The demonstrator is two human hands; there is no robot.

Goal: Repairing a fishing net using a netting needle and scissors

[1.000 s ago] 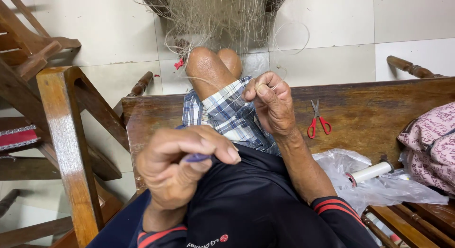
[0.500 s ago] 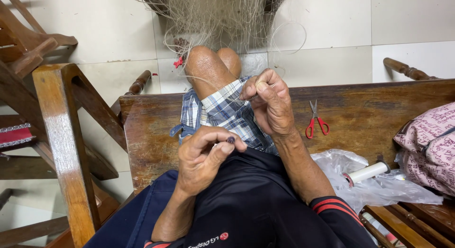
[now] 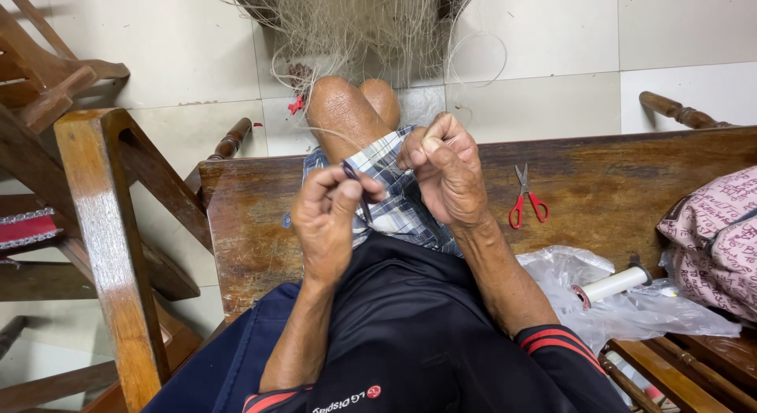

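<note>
Head view looks down on 2 hands working over the person's lap, with the raised knee (image 3: 347,113) as the landmark. Left hand (image 3: 331,216) sits just below and slightly left of that knee, thumb and fingers closed around a thin dark netting needle (image 3: 355,188) whose long axis runs roughly upright, its tip tilted toward the knee. Right hand (image 3: 445,176) lies just right of the knee, closed in a pinch on pale line from the fishing net (image 3: 355,26) that hangs beyond the knee. The needle is just left of the right hand's pinch, near but apart (the left hand alone carries it). Red-handled scissors (image 3: 527,204) lie on the wooden desk (image 3: 615,184), well right of the knee, untouched. Compared with 0.5 s ago, the left hand has risen toward the knee and closed the gap to the right hand; the right hand has hardly moved.
</note>
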